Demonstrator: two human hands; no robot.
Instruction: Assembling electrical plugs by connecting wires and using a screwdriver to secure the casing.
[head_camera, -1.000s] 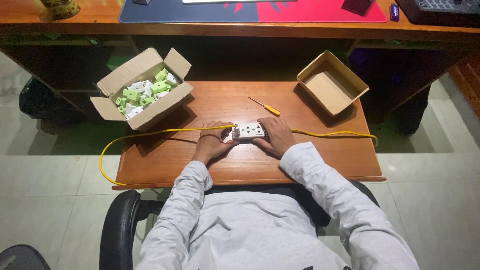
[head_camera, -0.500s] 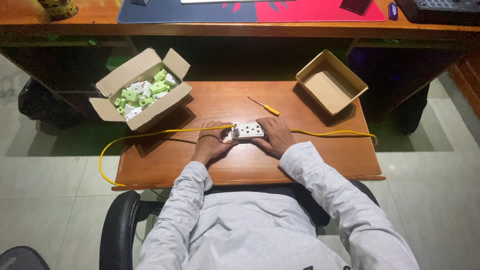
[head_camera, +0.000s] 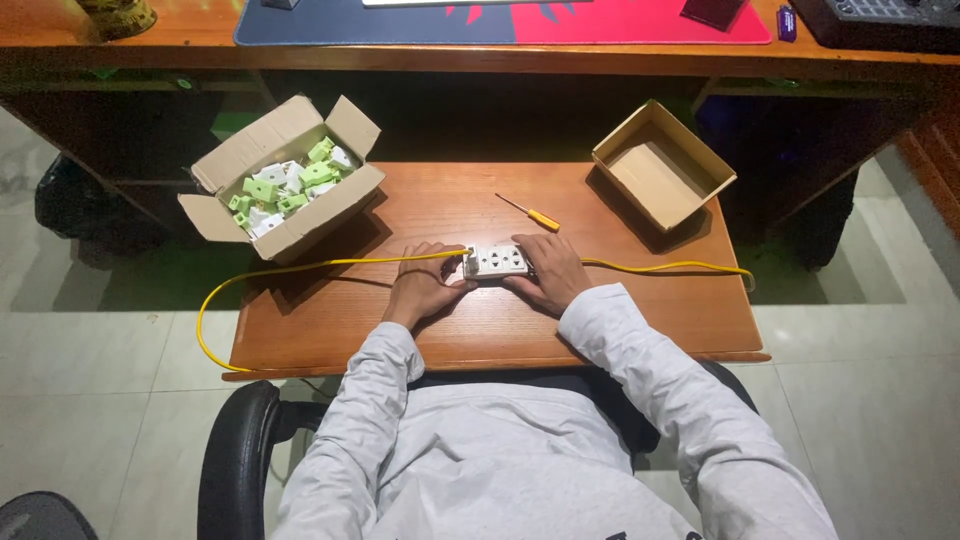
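A white socket block (head_camera: 496, 261) lies on the small wooden table (head_camera: 640, 320) in front of me. My left hand (head_camera: 425, 283) grips its left end, where a yellow cable (head_camera: 300, 269) enters. My right hand (head_camera: 550, 272) holds the block's right side; the yellow cable (head_camera: 670, 266) runs on to the right table edge. A yellow-handled screwdriver (head_camera: 530, 213) lies just beyond the block, apart from both hands.
An open cardboard box (head_camera: 285, 180) with several white and green socket parts stands at the table's back left. An empty open cardboard box (head_camera: 662, 165) sits at the back right. A larger desk with a red-blue mat (head_camera: 600, 22) lies beyond. I sit on a black chair (head_camera: 235, 450).
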